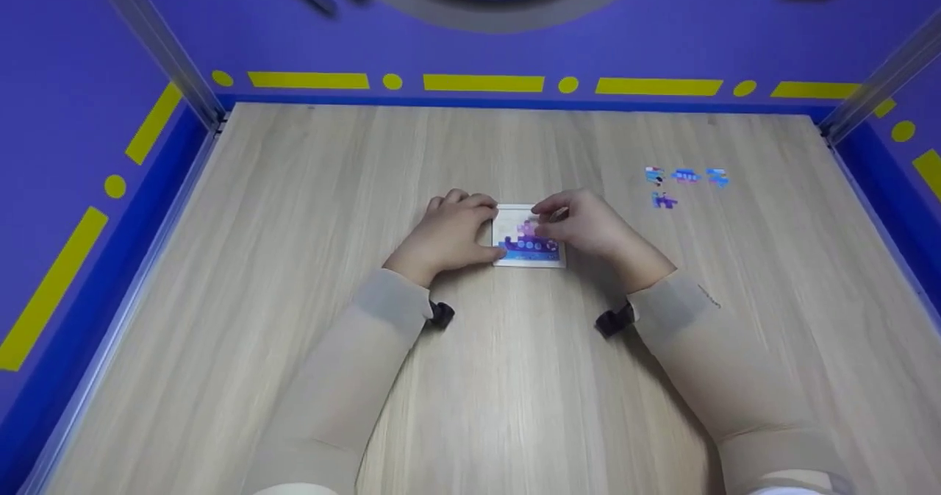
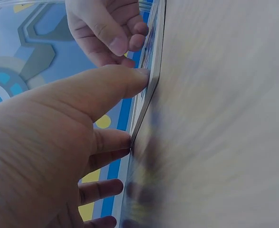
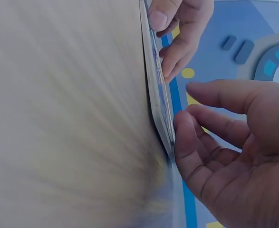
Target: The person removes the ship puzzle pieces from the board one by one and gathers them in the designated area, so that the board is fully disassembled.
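Note:
A small white-framed jigsaw board [image 1: 529,263] lies on the table, with a purple and pink ship on blue water partly filled in. My left hand [image 1: 459,232] holds its left side, the thumb on the lower left corner and the index finger by the upper left one. In the left wrist view that thumb [image 2: 125,85] rests on the frame's face. My right hand [image 1: 584,223] hovers over the board's upper right part, fingers loosely bent. The right wrist view shows its thumb [image 3: 215,92] apart from the fingertips, no piece visible between them, and one fingertip right at the board's edge.
Several loose jigsaw pieces [image 1: 686,176] lie on the wooden table [image 1: 470,377], right of the board and farther back. Blue panels [image 1: 470,54] with yellow dashes wall the table at the back and both sides. A black strap mount [image 1: 614,321] sits under each wrist.

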Action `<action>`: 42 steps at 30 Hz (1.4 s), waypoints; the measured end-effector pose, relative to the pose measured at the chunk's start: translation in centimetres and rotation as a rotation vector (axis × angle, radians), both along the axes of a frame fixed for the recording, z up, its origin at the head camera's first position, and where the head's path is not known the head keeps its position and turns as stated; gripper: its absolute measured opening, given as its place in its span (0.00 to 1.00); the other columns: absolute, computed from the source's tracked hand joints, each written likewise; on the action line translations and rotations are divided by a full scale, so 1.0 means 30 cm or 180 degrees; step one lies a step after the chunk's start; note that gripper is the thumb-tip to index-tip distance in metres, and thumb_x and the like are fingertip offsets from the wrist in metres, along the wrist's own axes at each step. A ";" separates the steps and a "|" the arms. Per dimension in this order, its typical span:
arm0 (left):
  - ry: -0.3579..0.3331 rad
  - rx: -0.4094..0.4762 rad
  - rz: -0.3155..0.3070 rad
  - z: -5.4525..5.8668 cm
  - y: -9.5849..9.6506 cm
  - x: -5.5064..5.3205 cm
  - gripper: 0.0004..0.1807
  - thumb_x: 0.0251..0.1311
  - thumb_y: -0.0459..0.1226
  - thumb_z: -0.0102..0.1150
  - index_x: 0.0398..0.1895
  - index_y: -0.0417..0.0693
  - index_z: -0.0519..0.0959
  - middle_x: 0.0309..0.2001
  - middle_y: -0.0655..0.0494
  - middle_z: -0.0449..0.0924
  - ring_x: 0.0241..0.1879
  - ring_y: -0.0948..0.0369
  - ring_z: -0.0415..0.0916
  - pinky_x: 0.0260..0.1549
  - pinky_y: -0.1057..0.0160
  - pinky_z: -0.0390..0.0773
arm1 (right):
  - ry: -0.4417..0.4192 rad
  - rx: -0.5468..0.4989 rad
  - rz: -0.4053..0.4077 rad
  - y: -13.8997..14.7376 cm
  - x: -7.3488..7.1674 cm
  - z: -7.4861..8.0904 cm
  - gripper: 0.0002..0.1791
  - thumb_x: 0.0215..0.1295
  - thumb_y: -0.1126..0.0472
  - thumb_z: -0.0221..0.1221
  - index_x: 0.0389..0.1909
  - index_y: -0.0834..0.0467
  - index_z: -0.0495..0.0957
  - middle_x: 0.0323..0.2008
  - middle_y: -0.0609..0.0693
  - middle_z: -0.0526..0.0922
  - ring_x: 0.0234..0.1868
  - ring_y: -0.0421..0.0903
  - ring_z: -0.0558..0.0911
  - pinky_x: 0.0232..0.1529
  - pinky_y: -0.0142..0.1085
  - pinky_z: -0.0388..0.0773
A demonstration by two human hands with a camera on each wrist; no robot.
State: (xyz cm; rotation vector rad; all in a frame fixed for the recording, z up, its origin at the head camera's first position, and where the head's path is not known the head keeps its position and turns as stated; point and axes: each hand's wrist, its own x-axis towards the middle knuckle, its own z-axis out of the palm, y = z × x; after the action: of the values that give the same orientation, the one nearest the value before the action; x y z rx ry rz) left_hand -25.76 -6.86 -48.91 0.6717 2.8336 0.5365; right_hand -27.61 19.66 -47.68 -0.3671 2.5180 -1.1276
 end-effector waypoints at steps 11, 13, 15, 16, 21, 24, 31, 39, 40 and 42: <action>-0.0005 -0.0025 -0.0032 -0.002 0.002 -0.001 0.41 0.71 0.61 0.71 0.80 0.50 0.79 0.84 0.57 0.73 0.83 0.48 0.65 0.80 0.39 0.64 | 0.0040 0.0191 0.0107 0.000 0.002 -0.014 0.24 0.75 0.63 0.71 0.69 0.62 0.87 0.62 0.62 0.88 0.61 0.57 0.83 0.69 0.54 0.80; 0.0004 -0.0042 -0.0037 -0.004 0.001 -0.003 0.41 0.72 0.62 0.71 0.81 0.50 0.79 0.84 0.57 0.73 0.83 0.48 0.65 0.80 0.39 0.64 | 0.0080 0.0199 0.0133 -0.001 0.003 -0.017 0.23 0.75 0.64 0.70 0.69 0.62 0.87 0.61 0.62 0.87 0.60 0.57 0.82 0.67 0.53 0.80; 0.0014 -0.0058 -0.0040 -0.005 0.002 -0.005 0.41 0.72 0.62 0.70 0.81 0.51 0.79 0.84 0.57 0.73 0.83 0.48 0.65 0.81 0.39 0.64 | 0.0140 0.0222 0.0173 -0.003 0.006 -0.020 0.22 0.77 0.65 0.68 0.69 0.62 0.87 0.60 0.62 0.87 0.59 0.57 0.82 0.65 0.53 0.80; 0.0016 -0.0062 -0.0040 -0.005 0.002 -0.005 0.41 0.72 0.62 0.70 0.81 0.51 0.79 0.84 0.57 0.73 0.83 0.48 0.66 0.81 0.38 0.64 | 0.0186 0.0241 0.0202 -0.004 0.008 -0.021 0.21 0.77 0.66 0.67 0.68 0.62 0.87 0.59 0.62 0.86 0.59 0.58 0.82 0.65 0.54 0.81; 0.0014 -0.0059 -0.0036 -0.001 0.003 -0.005 0.41 0.72 0.62 0.70 0.80 0.50 0.79 0.84 0.57 0.73 0.82 0.48 0.66 0.81 0.39 0.64 | 0.0286 0.0385 0.0277 -0.010 0.014 -0.024 0.20 0.80 0.67 0.63 0.69 0.61 0.87 0.60 0.62 0.85 0.59 0.58 0.82 0.63 0.55 0.81; 0.0012 -0.0055 -0.0032 0.001 0.003 -0.004 0.41 0.72 0.62 0.70 0.80 0.50 0.80 0.84 0.56 0.73 0.82 0.48 0.66 0.80 0.39 0.64 | 0.0269 0.0434 0.0280 -0.014 0.014 -0.026 0.21 0.82 0.67 0.62 0.70 0.60 0.87 0.60 0.61 0.85 0.58 0.57 0.81 0.62 0.53 0.81; 0.0025 -0.0034 -0.0045 -0.001 0.003 -0.002 0.41 0.71 0.62 0.70 0.79 0.50 0.80 0.84 0.57 0.73 0.82 0.48 0.67 0.80 0.39 0.65 | 0.0281 0.0452 0.0312 -0.016 0.015 -0.030 0.21 0.83 0.68 0.61 0.70 0.60 0.87 0.60 0.61 0.86 0.58 0.57 0.82 0.62 0.54 0.82; -0.0023 0.0003 -0.0012 -0.002 -0.001 0.001 0.41 0.71 0.61 0.71 0.80 0.49 0.80 0.84 0.57 0.73 0.82 0.48 0.66 0.81 0.40 0.64 | 0.0256 0.0471 0.0303 -0.021 0.016 -0.033 0.20 0.82 0.68 0.61 0.69 0.59 0.86 0.60 0.60 0.85 0.58 0.57 0.81 0.64 0.54 0.80; -0.0031 0.0012 -0.0003 -0.001 -0.001 0.001 0.41 0.71 0.61 0.72 0.80 0.49 0.80 0.84 0.57 0.73 0.82 0.48 0.66 0.81 0.40 0.64 | 0.0250 0.0470 0.0294 -0.022 0.016 -0.032 0.20 0.82 0.68 0.61 0.69 0.58 0.86 0.60 0.60 0.85 0.57 0.57 0.80 0.63 0.54 0.80; -0.0043 0.0024 0.0008 -0.001 -0.002 0.000 0.41 0.71 0.61 0.72 0.80 0.49 0.79 0.84 0.57 0.73 0.82 0.48 0.66 0.81 0.40 0.63 | 0.0238 0.0450 0.0279 -0.023 0.017 -0.030 0.20 0.82 0.69 0.61 0.69 0.58 0.86 0.59 0.59 0.84 0.56 0.56 0.80 0.61 0.52 0.79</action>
State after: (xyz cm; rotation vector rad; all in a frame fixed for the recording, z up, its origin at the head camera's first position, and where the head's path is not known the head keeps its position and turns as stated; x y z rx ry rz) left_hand -25.75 -6.93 -48.92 0.6636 2.8216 0.5504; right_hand -27.10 18.96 -48.59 -0.4843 2.6003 -0.9133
